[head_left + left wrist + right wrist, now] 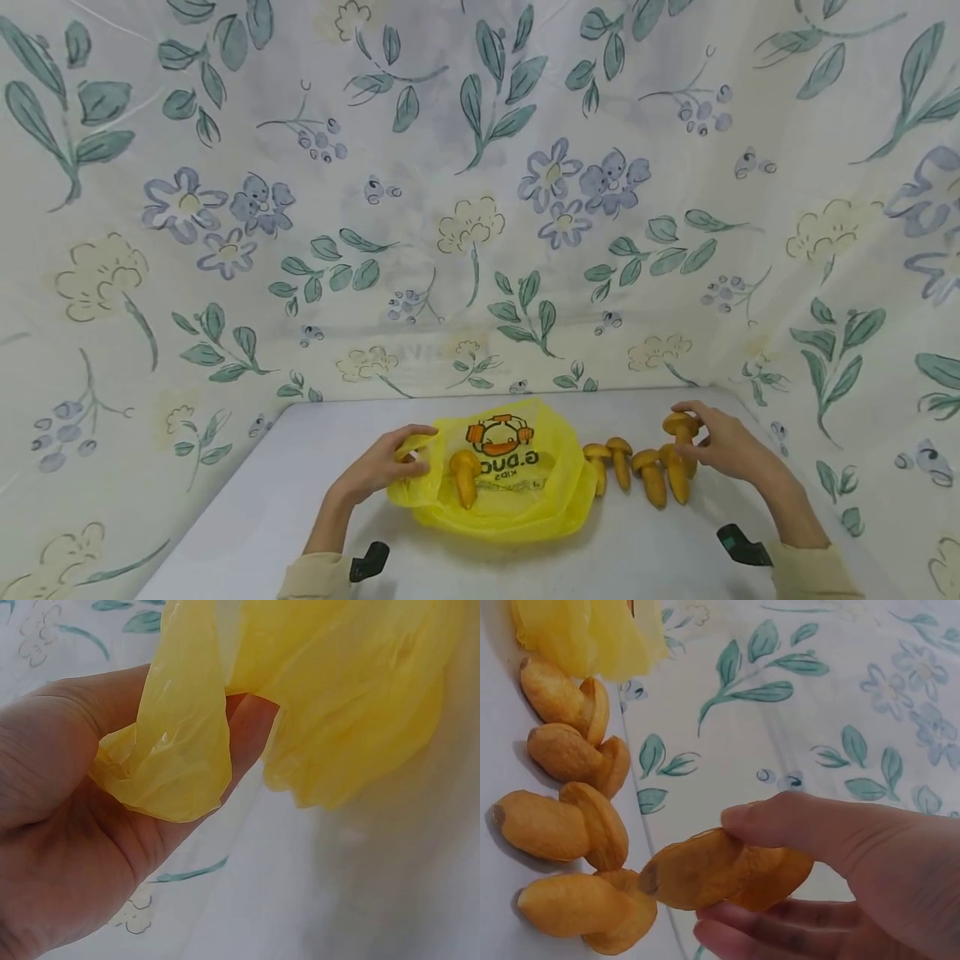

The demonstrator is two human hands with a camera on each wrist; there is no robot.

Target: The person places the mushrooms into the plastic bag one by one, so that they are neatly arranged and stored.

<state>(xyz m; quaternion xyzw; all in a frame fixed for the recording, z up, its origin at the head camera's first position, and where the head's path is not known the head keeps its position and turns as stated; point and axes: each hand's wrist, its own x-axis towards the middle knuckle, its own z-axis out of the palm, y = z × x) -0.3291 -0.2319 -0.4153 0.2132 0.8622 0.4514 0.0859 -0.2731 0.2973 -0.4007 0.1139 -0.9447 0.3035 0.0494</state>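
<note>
Head view had R hand (723, 442) at the right end of the table (247, 492), its grip pinching a mushroom (680, 427), cap toward the far side. R wrist cam agreed: thumb on one side, fingers on the other, stem end overlapping the last of the row in view; touching or just apart, couldn't tell. That row, four mushrooms (651, 479), lay btwn bag (525, 527) & R hand, caps far, stems near; leftmost one sat right by the bag's edge.

Bag, thin yellow plastic w/ a printed duck, was mid-table, left of the row. One more mushroom (466, 477) showed at its left part; inside or on top, couldn't tell. L hand (378, 465) was at the bag's left side, grip curled round a loop of the plastic, prob. a handle, per L wrist cam. Patterned cloth (420, 175) hung on the far side.

Step in hand, by my read: R picking up one mushroom, L steadying the bag. Next move prob. called for a firm R pinch, a lift clear of the row's end w/o knocking neighbours, & L staying put so the bag didn't slide or fold shut.
</note>
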